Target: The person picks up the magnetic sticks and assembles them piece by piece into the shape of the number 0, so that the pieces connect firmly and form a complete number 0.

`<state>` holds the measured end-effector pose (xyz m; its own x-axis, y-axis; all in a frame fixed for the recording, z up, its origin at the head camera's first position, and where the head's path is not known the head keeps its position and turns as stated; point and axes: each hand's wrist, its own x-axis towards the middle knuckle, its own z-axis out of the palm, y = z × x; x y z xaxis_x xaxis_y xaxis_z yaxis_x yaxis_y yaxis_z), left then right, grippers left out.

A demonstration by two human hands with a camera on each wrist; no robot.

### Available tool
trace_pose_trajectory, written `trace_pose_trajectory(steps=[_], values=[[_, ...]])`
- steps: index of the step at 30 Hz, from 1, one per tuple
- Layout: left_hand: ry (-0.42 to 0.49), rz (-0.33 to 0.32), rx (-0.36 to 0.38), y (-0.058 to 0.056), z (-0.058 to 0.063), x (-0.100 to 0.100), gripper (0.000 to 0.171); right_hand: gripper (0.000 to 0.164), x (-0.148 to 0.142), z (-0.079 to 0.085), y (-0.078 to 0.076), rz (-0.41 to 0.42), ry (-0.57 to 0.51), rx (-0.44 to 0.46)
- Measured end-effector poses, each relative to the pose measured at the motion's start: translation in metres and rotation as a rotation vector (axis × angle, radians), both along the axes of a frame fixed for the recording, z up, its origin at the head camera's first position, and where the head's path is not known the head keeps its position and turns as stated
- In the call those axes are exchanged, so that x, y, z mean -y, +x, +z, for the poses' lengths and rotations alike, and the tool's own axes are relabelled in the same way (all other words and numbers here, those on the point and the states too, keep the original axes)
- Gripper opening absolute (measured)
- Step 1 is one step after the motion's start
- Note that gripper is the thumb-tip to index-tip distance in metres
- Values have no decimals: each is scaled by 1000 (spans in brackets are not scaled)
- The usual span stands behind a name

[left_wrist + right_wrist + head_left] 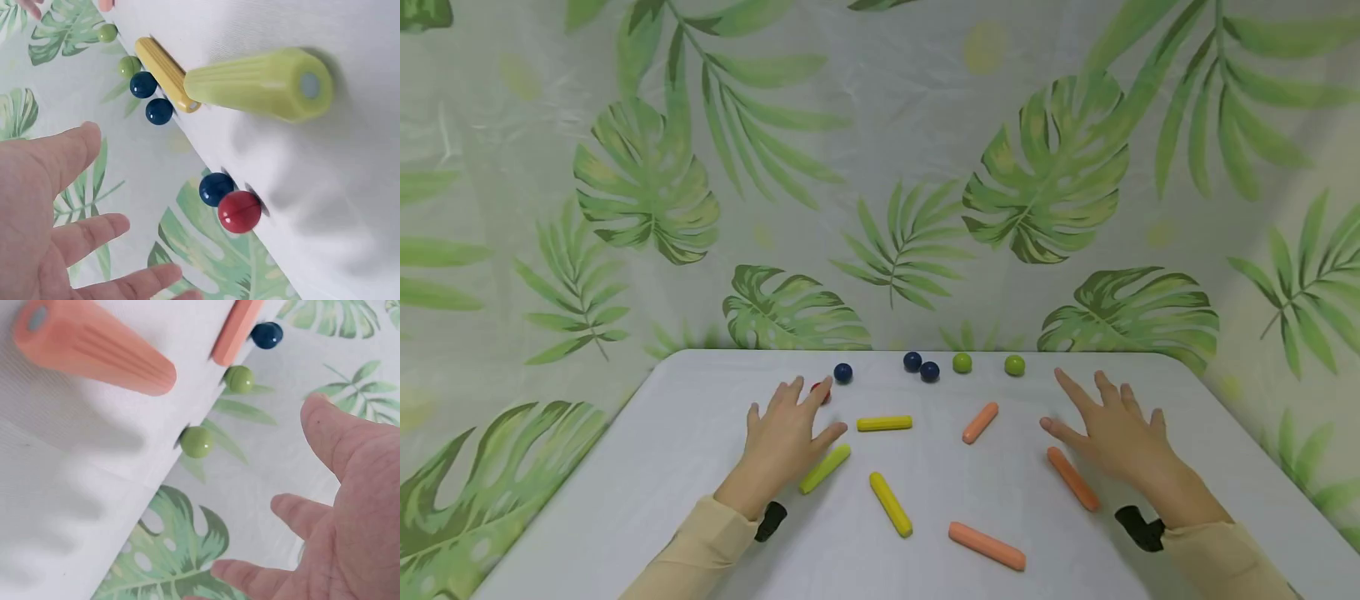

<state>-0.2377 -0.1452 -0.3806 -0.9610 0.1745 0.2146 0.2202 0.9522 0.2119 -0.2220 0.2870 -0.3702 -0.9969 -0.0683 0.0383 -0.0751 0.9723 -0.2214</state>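
Observation:
My left hand [785, 435] hovers over the table's left side with fingers spread and nothing held. A yellow-green stick [825, 468] lies beside its thumb, and a red ball [240, 212] is partly hidden behind its index finger in the head view. My right hand [1122, 437] hovers on the right, fingers spread, holding nothing. Just left of it lies an orange stick [1072, 478]. Two more salmon-orange sticks, one farther back [981, 422] and one near the front [987, 546], lie toward the middle. Two yellow sticks, one crosswise [884, 423] and one slanted [891, 504], lie between the hands.
Along the back edge of the white table [820, 567] sit a dark blue ball [843, 373], a touching-looking pair of dark blue balls [929, 372] and two green balls [1015, 365]. Behind the table hangs a leaf-patterned cloth [910, 125].

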Motion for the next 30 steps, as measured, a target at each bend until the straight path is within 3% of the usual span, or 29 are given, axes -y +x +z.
trace_pose_trajectory(steps=[6,17,24,30], values=[[-31,-130,-56,-18,0,-15,48,85,4,4,-37,66,33,-16],[13,-274,157,-50,-3,-39,30,65,10,-2,-104,70,-69,58],[23,-322,188,-57,-5,-42,27,59,15,-6,-123,57,-5,35],[41,-344,198,-59,-7,-45,23,58,15,-15,-133,41,-12,60]])
